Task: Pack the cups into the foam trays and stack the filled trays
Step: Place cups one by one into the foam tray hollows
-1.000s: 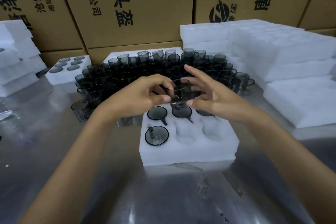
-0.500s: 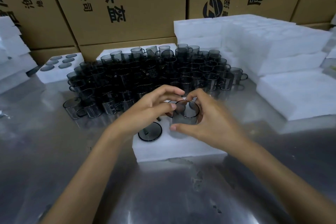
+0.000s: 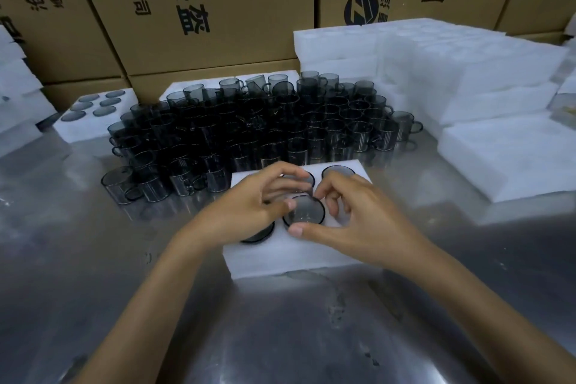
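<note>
A white foam tray (image 3: 299, 259) lies on the metal table in front of me. A smoky grey glass cup (image 3: 304, 210) sits in its front middle hole. My left hand (image 3: 249, 212) pinches the cup's left rim with thumb and curled fingers. My right hand (image 3: 358, 221) curls round its right side, thumb at the near rim. Another cup (image 3: 338, 170) fills the back right hole. The cup in the front left hole (image 3: 260, 233) is mostly hidden under my left hand. A crowd of loose cups (image 3: 249, 128) stands just behind the tray.
A filled foam tray (image 3: 81, 131) lies at the back left. Stacks of foam trays (image 3: 436, 72) rise at the right, with a flat foam slab (image 3: 511, 159) in front. More foam (image 3: 15, 97) is piled at the far left. Cardboard boxes (image 3: 202, 9) form a wall behind.
Both hands have brought the cup down from above the tray and lowered it into the front middle hole. The view has shifted closer to the tray.
</note>
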